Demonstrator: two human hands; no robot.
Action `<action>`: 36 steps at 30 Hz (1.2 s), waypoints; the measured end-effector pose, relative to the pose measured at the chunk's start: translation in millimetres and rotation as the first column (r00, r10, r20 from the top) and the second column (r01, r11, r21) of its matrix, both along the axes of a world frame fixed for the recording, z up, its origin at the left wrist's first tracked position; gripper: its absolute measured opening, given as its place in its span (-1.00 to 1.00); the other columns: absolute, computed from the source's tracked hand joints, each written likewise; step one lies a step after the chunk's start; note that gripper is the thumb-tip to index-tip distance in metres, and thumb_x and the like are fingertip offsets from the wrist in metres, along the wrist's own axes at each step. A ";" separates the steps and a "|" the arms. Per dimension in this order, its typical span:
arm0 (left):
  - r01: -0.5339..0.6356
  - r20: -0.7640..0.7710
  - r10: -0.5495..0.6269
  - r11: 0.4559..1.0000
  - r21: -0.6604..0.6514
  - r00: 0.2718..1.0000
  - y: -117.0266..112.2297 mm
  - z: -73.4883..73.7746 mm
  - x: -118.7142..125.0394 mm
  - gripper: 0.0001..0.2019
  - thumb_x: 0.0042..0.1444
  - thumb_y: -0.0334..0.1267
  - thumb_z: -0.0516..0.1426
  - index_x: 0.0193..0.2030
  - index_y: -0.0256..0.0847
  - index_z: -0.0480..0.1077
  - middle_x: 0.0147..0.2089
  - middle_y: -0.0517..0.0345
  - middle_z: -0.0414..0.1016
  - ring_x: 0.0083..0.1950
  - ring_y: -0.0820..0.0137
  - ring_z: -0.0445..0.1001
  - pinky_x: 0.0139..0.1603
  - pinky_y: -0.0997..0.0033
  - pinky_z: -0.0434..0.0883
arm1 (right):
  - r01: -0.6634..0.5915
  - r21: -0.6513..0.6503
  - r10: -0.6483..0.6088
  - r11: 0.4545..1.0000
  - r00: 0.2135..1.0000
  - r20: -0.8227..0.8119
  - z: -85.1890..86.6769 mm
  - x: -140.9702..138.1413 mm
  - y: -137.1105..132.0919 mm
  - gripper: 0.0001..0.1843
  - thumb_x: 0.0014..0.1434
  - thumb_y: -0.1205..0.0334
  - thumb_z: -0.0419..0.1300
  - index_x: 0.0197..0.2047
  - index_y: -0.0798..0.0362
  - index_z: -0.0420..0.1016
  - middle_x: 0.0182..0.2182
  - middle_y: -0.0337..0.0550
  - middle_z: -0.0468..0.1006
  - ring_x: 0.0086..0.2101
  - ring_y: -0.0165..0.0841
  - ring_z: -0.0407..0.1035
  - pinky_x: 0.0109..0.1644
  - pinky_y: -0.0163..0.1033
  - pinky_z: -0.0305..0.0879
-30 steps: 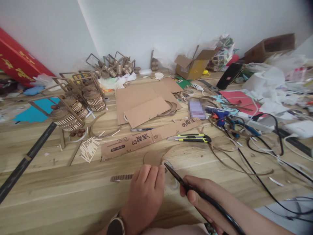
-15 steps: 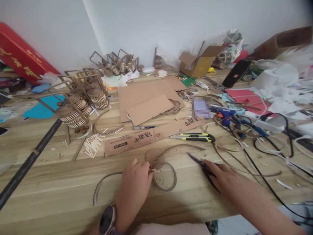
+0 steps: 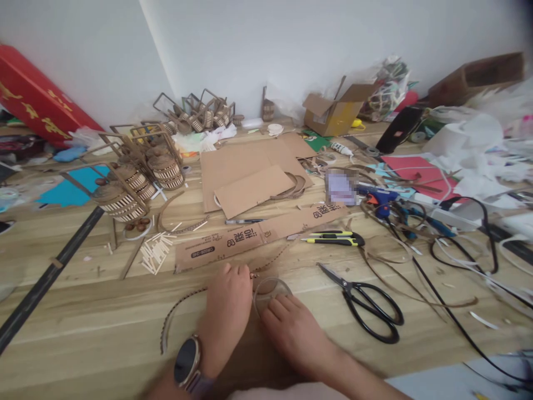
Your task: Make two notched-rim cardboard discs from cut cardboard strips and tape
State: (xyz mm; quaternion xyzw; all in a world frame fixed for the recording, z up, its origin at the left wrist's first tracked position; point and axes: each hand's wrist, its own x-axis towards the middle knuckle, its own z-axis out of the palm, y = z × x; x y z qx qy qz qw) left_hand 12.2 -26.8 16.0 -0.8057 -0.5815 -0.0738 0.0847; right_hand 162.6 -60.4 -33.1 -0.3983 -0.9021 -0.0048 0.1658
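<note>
My left hand (image 3: 230, 294) is closed around a narrow, dark-and-light notched strip (image 3: 180, 304). One end of the strip curves out to the left over the tabletop, and a blurred length runs up to the right. Right beside it, my right hand (image 3: 291, 328) has its fingers curled over the near edge of a thin round ring (image 3: 272, 279). The fingertips are partly hidden, but they appear to grip the ring. Black-handled scissors (image 3: 366, 305) lie on the table to the right of my right hand, with their blades slightly apart.
A printed cardboard strip (image 3: 250, 238) and yellow-black utility knives (image 3: 333, 241) lie just beyond my hands. Small lidded baskets (image 3: 120, 203) and white sticks (image 3: 156, 250) are on the left. A blue glue gun (image 3: 381, 201), cables and loose brown strips crowd the right side.
My right hand has let go of the scissors, leaving them on the table, and moved left to the ring. My left hand still grips the strip and has shifted slightly.
</note>
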 end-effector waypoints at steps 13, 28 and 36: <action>-0.102 0.002 0.117 0.877 -0.470 0.993 35.4 26.7 -39.1 -0.78 0.36 -0.33 -0.03 -0.22 -0.24 0.42 -0.22 -0.03 0.57 -0.15 0.16 0.53 -0.20 0.28 0.33 | 0.121 0.134 -0.125 0.984 0.992 0.023 32.8 77.5 -0.1 -0.54 0.45 0.11 -0.11 -0.45 0.00 0.38 -0.52 -0.21 0.42 -0.46 -0.28 0.27 -0.31 -0.16 0.08; 0.102 0.288 0.121 0.751 -0.653 0.950 25.7 20.7 -80.8 -0.77 0.14 -0.50 0.01 -0.17 -0.22 0.43 -0.10 0.04 0.57 -0.04 0.23 0.51 -0.03 0.32 0.34 | 0.338 -0.355 -0.310 0.872 0.941 0.134 35.6 -2.7 62.2 -0.54 0.04 0.16 0.41 -0.03 0.19 0.48 -0.12 0.15 0.53 -0.11 0.01 0.40 -0.08 -0.02 0.26; 0.369 0.433 -0.024 0.567 -0.737 0.901 23.8 23.8 -97.7 -0.76 -0.14 -0.50 0.08 -0.35 -0.19 0.49 -0.27 0.18 0.52 -0.20 0.34 0.47 -0.19 0.47 0.33 | -0.004 -0.586 -0.115 0.811 0.979 -0.166 69.6 36.5 66.6 -0.91 0.24 0.28 0.18 -0.34 0.02 0.41 -0.33 -0.20 0.53 -0.32 -0.36 0.43 -0.26 -0.31 0.28</action>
